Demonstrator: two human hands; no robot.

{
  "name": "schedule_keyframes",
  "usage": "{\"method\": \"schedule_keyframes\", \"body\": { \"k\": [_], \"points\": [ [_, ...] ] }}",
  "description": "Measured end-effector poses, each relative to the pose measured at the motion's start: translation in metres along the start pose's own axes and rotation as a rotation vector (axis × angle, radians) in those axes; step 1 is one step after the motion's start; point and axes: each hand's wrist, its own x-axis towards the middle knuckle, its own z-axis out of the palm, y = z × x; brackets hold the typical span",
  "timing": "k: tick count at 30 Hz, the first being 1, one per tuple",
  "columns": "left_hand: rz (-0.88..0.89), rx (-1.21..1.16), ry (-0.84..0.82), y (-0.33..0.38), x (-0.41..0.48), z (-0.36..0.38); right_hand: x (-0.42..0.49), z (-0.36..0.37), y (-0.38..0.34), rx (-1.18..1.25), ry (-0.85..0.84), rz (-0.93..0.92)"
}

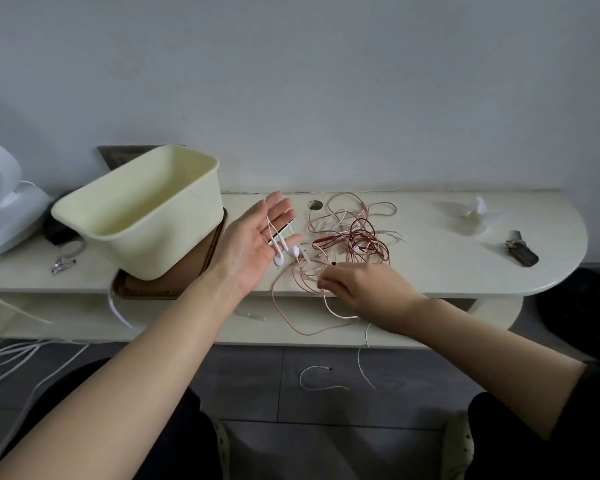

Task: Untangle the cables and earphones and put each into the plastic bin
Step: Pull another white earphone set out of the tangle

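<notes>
left grip [253, 237] mid-frame, palm up, fingers spread, white earphones [286, 254] draped across | right grip [357, 287] just right, pinching pink cable [305, 275] | tangle [357, 233] centre-right on tabletop [430, 271] | plastic bin [142, 216] centre-left, tilted

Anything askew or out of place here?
The plastic bin looks tipped, its opening leaning toward the camera, propped on the brown tray rather than sitting flat. A pink cable loops off the table's front edge, and a white cable lies loose on the floor.
</notes>
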Motion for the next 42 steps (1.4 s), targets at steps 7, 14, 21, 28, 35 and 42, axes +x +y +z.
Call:
{"method": "schedule_keyframes", "body": {
  "k": [7, 14, 21, 28, 35, 42],
  "points": [
    [0.047, 0.812, -0.220, -0.016, -0.009, 0.003, 0.003, -0.018, -0.009, 0.120, 0.094, -0.166],
    [-0.150, 0.797, -0.300, -0.012, -0.016, 0.010, 0.012, -0.037, 0.009, 0.231, 0.304, -0.017],
    [-0.288, 0.344, -0.329, -0.006, -0.022, 0.020, 0.013, -0.036, 0.012, 0.358, 0.268, 0.119],
    [-0.248, -0.019, -0.348, -0.002, -0.012, 0.010, 0.010, -0.031, 0.000, 0.502, 0.161, 0.170],
    [-0.219, -0.122, -0.309, 0.001, -0.012, 0.014, 0.012, -0.016, -0.003, 0.493, 0.097, 0.144],
    [-0.118, 0.016, -0.177, 0.002, -0.011, 0.015, 0.008, -0.007, -0.010, 0.406, -0.034, 0.166]
  ]
}}
